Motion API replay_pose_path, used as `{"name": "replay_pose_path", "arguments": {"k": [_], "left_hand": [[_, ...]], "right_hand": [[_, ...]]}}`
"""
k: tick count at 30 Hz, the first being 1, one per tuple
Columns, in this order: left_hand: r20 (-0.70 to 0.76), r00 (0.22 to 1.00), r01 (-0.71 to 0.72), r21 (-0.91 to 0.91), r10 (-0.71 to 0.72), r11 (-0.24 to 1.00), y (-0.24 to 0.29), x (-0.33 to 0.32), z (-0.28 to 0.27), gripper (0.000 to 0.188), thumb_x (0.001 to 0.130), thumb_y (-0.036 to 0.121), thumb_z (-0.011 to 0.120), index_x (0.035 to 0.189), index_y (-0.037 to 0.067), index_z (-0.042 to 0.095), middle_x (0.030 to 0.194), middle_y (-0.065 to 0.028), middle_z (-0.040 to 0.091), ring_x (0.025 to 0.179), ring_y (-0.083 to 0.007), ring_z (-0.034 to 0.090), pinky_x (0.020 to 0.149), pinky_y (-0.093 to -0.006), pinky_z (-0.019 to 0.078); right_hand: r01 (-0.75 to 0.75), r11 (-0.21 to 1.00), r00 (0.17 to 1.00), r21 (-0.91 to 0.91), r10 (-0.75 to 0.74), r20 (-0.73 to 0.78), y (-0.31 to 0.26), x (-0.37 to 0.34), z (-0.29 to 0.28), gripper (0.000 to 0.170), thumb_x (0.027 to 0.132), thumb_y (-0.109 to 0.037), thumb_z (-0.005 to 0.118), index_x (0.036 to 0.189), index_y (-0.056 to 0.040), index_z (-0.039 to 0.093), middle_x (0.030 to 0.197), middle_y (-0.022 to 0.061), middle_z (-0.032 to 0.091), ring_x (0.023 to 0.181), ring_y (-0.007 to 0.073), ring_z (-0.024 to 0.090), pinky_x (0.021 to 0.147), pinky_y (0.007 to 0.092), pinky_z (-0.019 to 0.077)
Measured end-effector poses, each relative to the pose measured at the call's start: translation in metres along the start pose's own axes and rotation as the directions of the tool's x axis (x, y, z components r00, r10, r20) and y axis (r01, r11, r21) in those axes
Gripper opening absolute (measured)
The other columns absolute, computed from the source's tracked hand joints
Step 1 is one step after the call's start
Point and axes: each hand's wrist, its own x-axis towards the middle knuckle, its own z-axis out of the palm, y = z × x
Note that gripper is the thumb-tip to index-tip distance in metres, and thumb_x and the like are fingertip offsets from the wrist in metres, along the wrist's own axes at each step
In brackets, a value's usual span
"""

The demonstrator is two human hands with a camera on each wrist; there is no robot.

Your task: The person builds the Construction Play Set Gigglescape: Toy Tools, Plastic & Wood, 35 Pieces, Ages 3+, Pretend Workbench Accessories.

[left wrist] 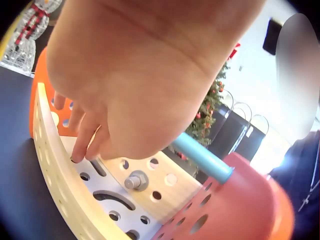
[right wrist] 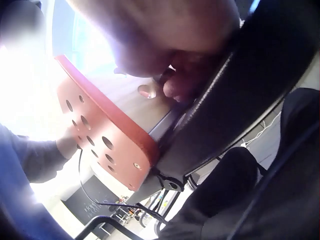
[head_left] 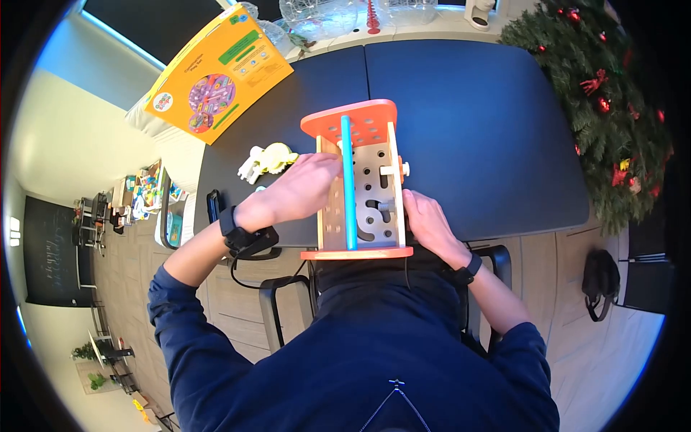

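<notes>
A toy toolbox (head_left: 367, 254) with orange-red ends and pale wooden sides stands in front of me on the dark table, a blue rod (head_left: 349, 183) running across its top. My left hand (head_left: 308, 180) reaches over the left side. In the left wrist view its fingers (left wrist: 87, 135) point down into the box beside the slotted grey floor; what they hold I cannot tell. Outside the right side, low by the table, is my right hand (head_left: 430, 222), its fingertips largely hidden. A grey bolt with a nut (left wrist: 136, 181) sticks through that side. Farther along it sits a pale peg (head_left: 389, 171).
Left of the toolbox lie yellow and white toy pieces (head_left: 266, 162). A large yellow play-set box (head_left: 219, 75) stands at the back left. A decorated Christmas tree (head_left: 597, 108) borders the table's right. A black chair (head_left: 277, 288) is at the near edge.
</notes>
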Motion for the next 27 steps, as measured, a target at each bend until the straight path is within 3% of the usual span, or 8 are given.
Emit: {"name": "replay_pose_path", "arguments": {"k": [3, 6, 8, 11, 18, 22, 25, 27], "left_hand": [[0.046, 0.993, 0.114, -0.351, -0.104, 0.93, -0.004, -0.005, -0.01, 0.04, 0.094, 0.001, 0.053, 0.132, -0.005, 0.063, 0.127, -0.0208, 0.073, 0.123, -0.0376, 0.066, 0.111, -0.0454, 0.0485], [0.16, 0.976, 0.218, -0.688, -0.148, 0.692, 0.0, -0.005, -0.008, 0.036, 0.103, 0.008, 0.048, 0.135, -0.002, 0.058, 0.126, -0.0161, 0.077, 0.117, -0.0291, 0.069, 0.105, -0.043, 0.0515], [0.268, 0.944, 0.329, -0.814, -0.192, 0.479, 0.013, -0.005, -0.018, 0.034, 0.109, 0.017, 0.046, 0.137, 0.001, 0.056, 0.126, -0.0143, 0.078, 0.112, -0.0218, 0.07, 0.1, -0.0386, 0.0539], [0.334, 0.919, 0.386, -0.87, -0.208, 0.309, 0.019, -0.008, -0.024, 0.039, 0.112, 0.027, 0.046, 0.142, 0.003, 0.052, 0.121, -0.0133, 0.079, 0.102, -0.0155, 0.071, 0.094, -0.0317, 0.0547], [0.15, 0.971, 0.202, -0.933, -0.187, 0.297, 0.036, -0.011, -0.031, 0.045, 0.113, 0.04, 0.061, 0.141, 0.008, 0.048, 0.114, -0.009, 0.079, 0.098, -0.0119, 0.07, 0.087, -0.028, 0.0548], [0.001, 0.975, 0.092, -0.911, -0.22, 0.402, 0.034, -0.015, -0.02, 0.046, 0.113, 0.031, 0.062, 0.144, 0.002, 0.043, 0.119, -0.0108, 0.077, 0.11, -0.0149, 0.07, 0.091, -0.0317, 0.0558], [-0.107, 0.965, 0.021, -0.878, -0.238, 0.479, 0.037, -0.023, -0.014, 0.048, 0.111, 0.017, 0.059, 0.147, -0.002, 0.036, 0.132, -0.019, 0.071, 0.121, -0.0216, 0.069, 0.099, -0.0357, 0.0558], [-0.177, 0.954, -0.031, -0.859, -0.241, 0.511, 0.032, -0.026, 0.005, 0.045, 0.111, 0.016, 0.058, 0.147, 0.001, 0.035, 0.14, -0.0204, 0.067, 0.128, -0.0232, 0.066, 0.104, -0.0375, 0.0536]], "right_hand": [[-0.282, 0.922, 0.956, 0.267, 0.245, 0.164, -0.017, -0.004, -0.012, 0.051, 0.119, -0.041, 0.037, 0.109, 0.0033, 0.061, 0.111, 0.0187, 0.065, 0.094, 0.0335, 0.071, 0.075, 0.0461, 0.0574], [-0.221, 0.901, 0.973, 0.374, 0.18, 0.142, -0.022, -0.006, -0.014, 0.062, 0.118, -0.053, 0.036, 0.113, 0.0027, 0.062, 0.118, 0.0125, 0.065, 0.106, 0.0256, 0.068, 0.086, 0.0403, 0.0587], [-0.335, 0.805, 0.938, 0.49, 0.235, 0.255, -0.023, -0.004, -0.022, 0.061, 0.117, -0.055, 0.037, 0.116, 0.001, 0.062, 0.123, 0.0108, 0.066, 0.114, 0.0223, 0.066, 0.096, 0.0395, 0.0563], [-0.448, 0.679, 0.884, 0.582, 0.238, 0.403, -0.022, -0.003, -0.032, 0.055, 0.115, -0.057, 0.044, 0.126, -0.0046, 0.056, 0.133, 0.0099, 0.064, 0.125, 0.0181, 0.061, 0.108, 0.0392, 0.049], [-0.48, 0.508, 0.874, 0.715, 0.213, 0.436, -0.031, 0.011, -0.057, 0.053, 0.11, -0.045, 0.064, 0.137, -0.0081, 0.037, 0.138, 0.0125, 0.06, 0.128, 0.0206, 0.056, 0.109, 0.0428, 0.0463], [-0.318, 0.718, 0.948, 0.619, 0.218, 0.234, -0.061, 0.022, -0.084, 0.078, 0.098, -0.026, 0.078, 0.15, -0.006, 0.023, 0.144, 0.0215, 0.053, 0.134, 0.0271, 0.055, 0.112, 0.0448, 0.0461], [0.013, 0.964, 0.998, 0.266, 0.003, -0.062, -0.097, 0.019, -0.09, 0.089, 0.091, -0.018, 0.084, 0.153, -0.0046, 0.02, 0.146, 0.0266, 0.051, 0.14, 0.0305, 0.051, 0.114, 0.0461, 0.0443], [0.151, 0.987, 0.966, -0.045, -0.157, -0.204, -0.11, 0.017, -0.087, 0.097, 0.08, -0.012, 0.089, 0.155, -0.0043, 0.027, 0.151, 0.0293, 0.046, 0.144, 0.0405, 0.049, 0.117, 0.0509, 0.0405]]}}
